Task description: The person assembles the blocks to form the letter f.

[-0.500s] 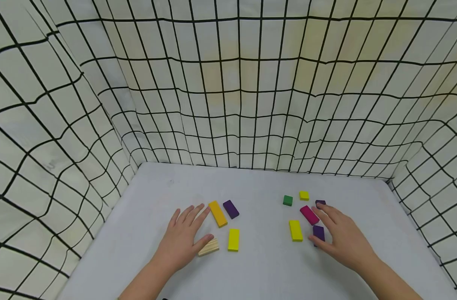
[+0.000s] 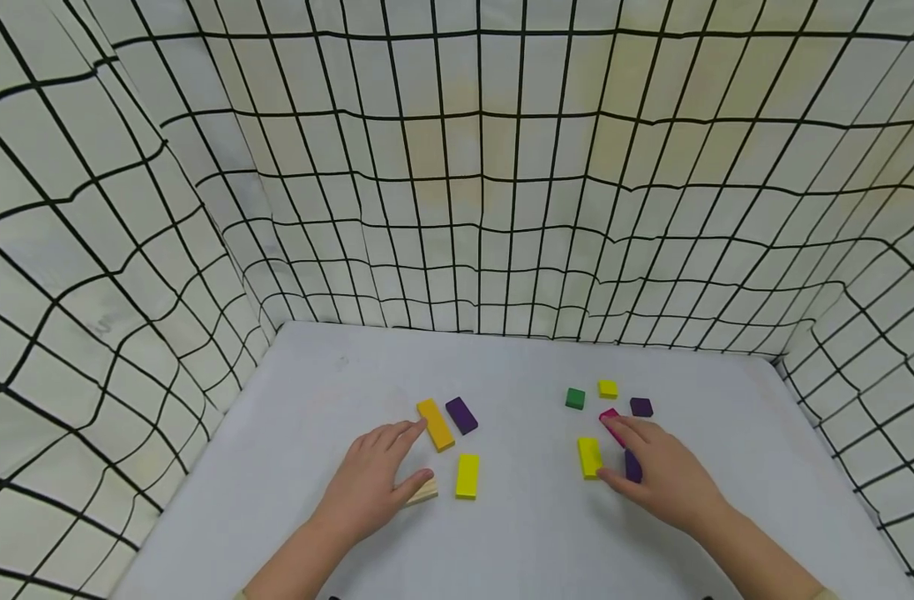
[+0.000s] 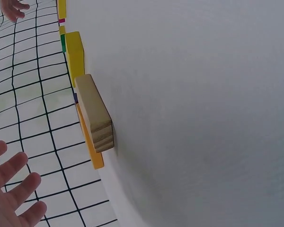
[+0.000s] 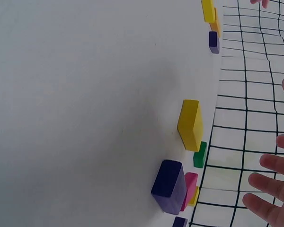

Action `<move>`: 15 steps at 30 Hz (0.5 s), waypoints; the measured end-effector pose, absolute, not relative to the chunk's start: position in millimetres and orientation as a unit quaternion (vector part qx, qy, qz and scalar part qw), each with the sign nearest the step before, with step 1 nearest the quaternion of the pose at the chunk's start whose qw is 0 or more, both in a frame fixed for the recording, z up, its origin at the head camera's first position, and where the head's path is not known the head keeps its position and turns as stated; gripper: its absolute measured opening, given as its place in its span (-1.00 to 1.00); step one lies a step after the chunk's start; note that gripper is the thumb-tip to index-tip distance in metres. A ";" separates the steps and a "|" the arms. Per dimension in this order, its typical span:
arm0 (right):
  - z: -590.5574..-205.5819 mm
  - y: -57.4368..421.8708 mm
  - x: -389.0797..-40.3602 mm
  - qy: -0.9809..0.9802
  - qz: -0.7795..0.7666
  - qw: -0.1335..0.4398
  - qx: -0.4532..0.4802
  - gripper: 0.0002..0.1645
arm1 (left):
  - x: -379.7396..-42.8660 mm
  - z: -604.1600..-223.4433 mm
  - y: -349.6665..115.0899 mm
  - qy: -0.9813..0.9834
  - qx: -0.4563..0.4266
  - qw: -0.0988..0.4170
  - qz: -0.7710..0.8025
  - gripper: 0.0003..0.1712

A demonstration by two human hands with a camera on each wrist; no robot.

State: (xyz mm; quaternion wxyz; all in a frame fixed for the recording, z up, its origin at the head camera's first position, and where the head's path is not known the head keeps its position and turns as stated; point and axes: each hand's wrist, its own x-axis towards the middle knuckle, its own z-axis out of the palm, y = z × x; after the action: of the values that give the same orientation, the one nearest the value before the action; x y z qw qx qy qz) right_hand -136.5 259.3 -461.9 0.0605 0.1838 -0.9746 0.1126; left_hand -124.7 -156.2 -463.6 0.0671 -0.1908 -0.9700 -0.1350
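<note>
My left hand (image 2: 370,483) hovers with loosely bent fingers over the left group of blocks, partly covering a plain wooden block (image 2: 424,492). An orange block (image 2: 436,427), a purple block (image 2: 461,415) and a yellow block (image 2: 467,477) lie near it. Over the right group is my right hand (image 2: 662,475), its thumb near a yellow block (image 2: 589,458). Its fingers partly hide a pink block (image 2: 611,423) and a purple block (image 2: 632,467). In the wrist views, the left fingers (image 3: 20,191) and right fingers (image 4: 270,184) are spread apart from the blocks, holding nothing.
Behind the right group lie a small green block (image 2: 575,398), a small yellow block (image 2: 607,389) and a small dark purple block (image 2: 641,407). The white table (image 2: 524,533) is enclosed at the back and sides by black netting (image 2: 479,179) over pale walls.
My right hand has moved left, uncovering the small dark purple block and covering more of the pink one. My left hand's fingers have drawn closer together. The blocks keep their arrangement.
</note>
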 end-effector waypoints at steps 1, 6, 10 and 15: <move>-462.9 257.5 -137.3 -0.974 0.114 0.061 0.186 -0.08 | -124.6 -463.7 -155.6 -0.970 -0.190 0.065 -0.139 -0.19; -467.0 246.8 -141.4 -0.974 0.120 0.052 0.187 -0.11 | -123.6 -462.4 -152.6 -0.970 -0.187 0.057 -0.145 -0.22; -467.5 235.9 -143.9 -0.975 0.128 0.032 0.181 -0.14 | -123.0 -461.5 -149.9 -0.970 -0.184 0.050 -0.150 -0.27; -468.3 222.0 -146.2 -0.973 0.137 0.014 0.183 -0.17 | -121.4 -463.0 -144.6 -0.969 -0.178 0.034 -0.169 -0.27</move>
State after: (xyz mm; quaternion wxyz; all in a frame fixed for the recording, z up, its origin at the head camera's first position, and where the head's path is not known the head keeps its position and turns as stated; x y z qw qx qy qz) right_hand -146.2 222.0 -468.3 0.0139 0.1826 -0.9734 0.1375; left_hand -121.4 -144.6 -463.0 0.0344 -0.1776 -0.9689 -0.1687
